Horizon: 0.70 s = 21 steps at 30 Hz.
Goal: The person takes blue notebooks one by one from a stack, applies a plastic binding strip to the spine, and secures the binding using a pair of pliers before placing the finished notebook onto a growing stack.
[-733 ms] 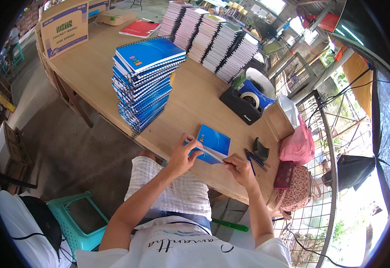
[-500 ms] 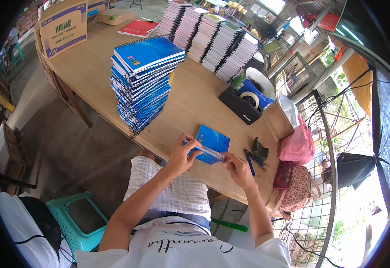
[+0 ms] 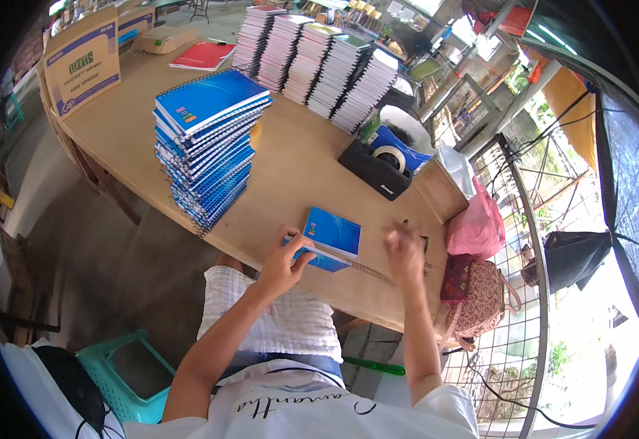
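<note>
A small blue notebook (image 3: 334, 230) lies at the near edge of the table. My left hand (image 3: 284, 267) pinches its left end between thumb and fingers. From the notebook's right end a long thin wire coil (image 3: 372, 273) sticks out loose across the tabletop toward the right. My right hand (image 3: 406, 254) is off the notebook, over the spot beside the dark-handled tools; motion smears its fingers, and what they touch cannot be made out. A tall stack of blue spiral notebooks (image 3: 209, 139) stands to the left.
Several stacks of notebooks (image 3: 316, 62) line the far side, with a red notebook (image 3: 202, 55) beside them. A black tape dispenser (image 3: 376, 170) sits at the right, near a pink bag (image 3: 474, 223) and a patterned backpack (image 3: 484, 304). A cardboard box (image 3: 81, 69) stands far left.
My right hand has let go of the notebook's right end and moved right and up, over the tools. The coil now shows sticking out. My left hand stays on the notebook.
</note>
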{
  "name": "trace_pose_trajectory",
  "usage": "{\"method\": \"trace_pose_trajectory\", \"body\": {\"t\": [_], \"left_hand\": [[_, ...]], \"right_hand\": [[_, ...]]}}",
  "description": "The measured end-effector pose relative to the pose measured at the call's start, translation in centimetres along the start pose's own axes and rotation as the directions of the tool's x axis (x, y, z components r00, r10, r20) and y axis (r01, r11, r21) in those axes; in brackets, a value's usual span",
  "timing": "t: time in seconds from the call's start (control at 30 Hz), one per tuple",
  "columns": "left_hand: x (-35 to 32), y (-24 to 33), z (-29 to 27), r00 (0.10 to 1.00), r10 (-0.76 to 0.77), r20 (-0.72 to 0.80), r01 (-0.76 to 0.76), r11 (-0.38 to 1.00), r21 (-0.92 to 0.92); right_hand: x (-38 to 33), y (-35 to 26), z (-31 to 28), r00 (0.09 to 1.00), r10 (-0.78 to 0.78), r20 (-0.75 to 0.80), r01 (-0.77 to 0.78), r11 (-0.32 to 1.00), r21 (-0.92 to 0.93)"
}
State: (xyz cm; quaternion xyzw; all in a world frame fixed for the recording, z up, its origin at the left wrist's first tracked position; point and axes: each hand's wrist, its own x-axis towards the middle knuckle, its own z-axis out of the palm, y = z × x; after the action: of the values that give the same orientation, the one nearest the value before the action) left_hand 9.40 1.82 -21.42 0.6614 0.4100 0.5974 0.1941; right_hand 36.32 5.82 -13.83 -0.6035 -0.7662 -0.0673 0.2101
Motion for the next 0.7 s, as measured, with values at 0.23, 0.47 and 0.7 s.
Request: {"method": "trace_pose_trajectory", "body": {"t": [0.23,0.47,0.7], "left_hand": [[0.5,0.1,1.0,0.997,0.058,-0.05,-0.05,0.989,0.141],[1.0,-0.4,-0.2,0.995,0.086,0.058,-0.09,0.993,0.073],[-0.2,-0.6,-0.8,0.997,0.063,0.046,-0.064,0.998,0.013]], "right_hand": [[3.3,8.4,1.1,0.957,0.249,0.153,-0.248,0.969,-0.025],[-1.8,0.9,1.2,0.9,-0.329,0.285,-0.192,0.288,0.938],[-3.6,-2.0,1.6,0.837,-0.313,0.449,-0.353,0.317,0.88]]}}
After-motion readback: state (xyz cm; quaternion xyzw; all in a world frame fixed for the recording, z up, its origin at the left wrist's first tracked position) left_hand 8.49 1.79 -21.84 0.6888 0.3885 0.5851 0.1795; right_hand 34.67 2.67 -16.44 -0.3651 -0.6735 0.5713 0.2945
